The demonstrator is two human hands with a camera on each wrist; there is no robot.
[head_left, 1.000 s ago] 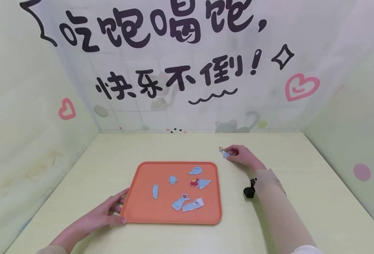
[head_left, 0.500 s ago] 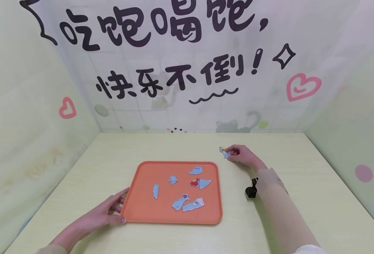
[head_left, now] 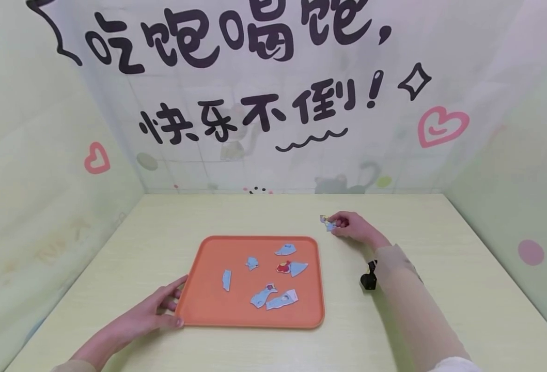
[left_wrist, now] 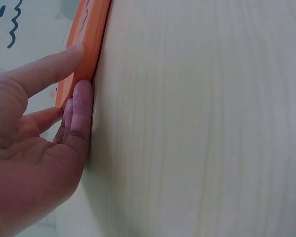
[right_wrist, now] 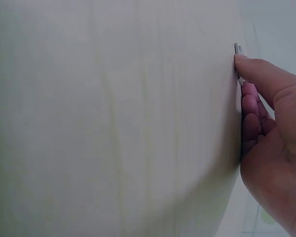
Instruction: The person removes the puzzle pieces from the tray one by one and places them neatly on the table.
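Observation:
The orange tray [head_left: 203,315] lies flat on the table with several irregular light-blue picture-card pieces on it. My left hand [head_left: 154,312] rests against its near left corner in the head view, thumb at the corner and fingers along the left side. The left wrist view has the thumb [left_wrist: 64,64] touching the orange rim. Behind the tray, to the right, my right hand [head_left: 354,227] pinches an irregular card piece [head_left: 325,222] coloured yellow, purple and light blue, partly covered by the fingers. Edge-on in the right wrist view, the piece [right_wrist: 236,49] is thin, under the thumb.
On the tray lie a red-printed piece [head_left: 283,267], a blue triangular piece [head_left: 298,268] and a long piece [head_left: 282,299]. A black device [head_left: 369,279] sits beside the right forearm. A printed cloth wall [head_left: 292,175] stands behind the pale table [head_left: 199,212], with side walls left and right.

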